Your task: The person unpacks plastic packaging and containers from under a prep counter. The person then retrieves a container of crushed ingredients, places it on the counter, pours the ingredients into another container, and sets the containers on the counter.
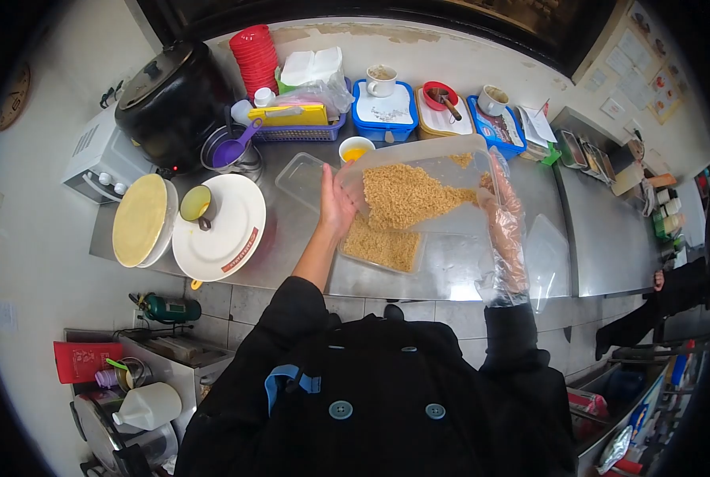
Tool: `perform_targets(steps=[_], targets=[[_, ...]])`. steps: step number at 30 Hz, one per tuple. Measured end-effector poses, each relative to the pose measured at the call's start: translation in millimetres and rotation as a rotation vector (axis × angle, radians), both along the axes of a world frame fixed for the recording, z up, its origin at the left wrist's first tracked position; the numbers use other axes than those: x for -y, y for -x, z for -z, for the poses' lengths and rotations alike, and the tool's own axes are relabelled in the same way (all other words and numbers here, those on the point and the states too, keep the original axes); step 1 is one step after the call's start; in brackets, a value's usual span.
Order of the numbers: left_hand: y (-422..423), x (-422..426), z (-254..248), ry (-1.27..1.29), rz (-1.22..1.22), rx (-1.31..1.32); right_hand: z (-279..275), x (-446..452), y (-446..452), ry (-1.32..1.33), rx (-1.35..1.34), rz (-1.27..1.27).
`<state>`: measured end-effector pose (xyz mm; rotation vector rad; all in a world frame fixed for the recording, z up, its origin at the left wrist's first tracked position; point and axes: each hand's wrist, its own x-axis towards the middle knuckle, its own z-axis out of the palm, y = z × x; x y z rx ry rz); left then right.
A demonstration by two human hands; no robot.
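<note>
My bare left hand (337, 200) grips the left side of a clear plastic container (442, 149), tilted above the counter. Brown, crumbly grains (402, 193) lie spread inside it. My right hand (504, 222) wears a clear plastic glove that reaches up the forearm. Its fingers are at the container's right end, partly hidden by plastic and glare, and appear to hold it. Under the tilted container, a second clear plastic container (380, 269) stands on the counter with similar grains in it.
A steel counter (450, 278) carries a white lidded pot (236, 211), a bowl of yellow liquid (356, 149) and a clear lid (301, 184). Along the wall stand a black cooker (164, 103), a purple basket (295, 132) and blue-lidded tubs (384, 119). Another person's leg (649, 314) shows at right.
</note>
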<state>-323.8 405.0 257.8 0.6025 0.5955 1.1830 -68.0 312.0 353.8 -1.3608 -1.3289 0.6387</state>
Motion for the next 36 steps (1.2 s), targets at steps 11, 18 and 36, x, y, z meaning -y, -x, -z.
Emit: perform_targets(steps=[11, 18, 36], targets=[[-1, 3, -11, -0.038, 0.097, -0.035, -3, 6, 4, -0.154, 0.319, -0.021], [10, 0, 14, 0.029, 0.129, -0.026, -4, 14, 2, -0.220, 0.454, -0.032], [21, 32, -12, 0.034, -0.026, 0.013, 30, 28, -2, -0.316, 0.410, -0.094]])
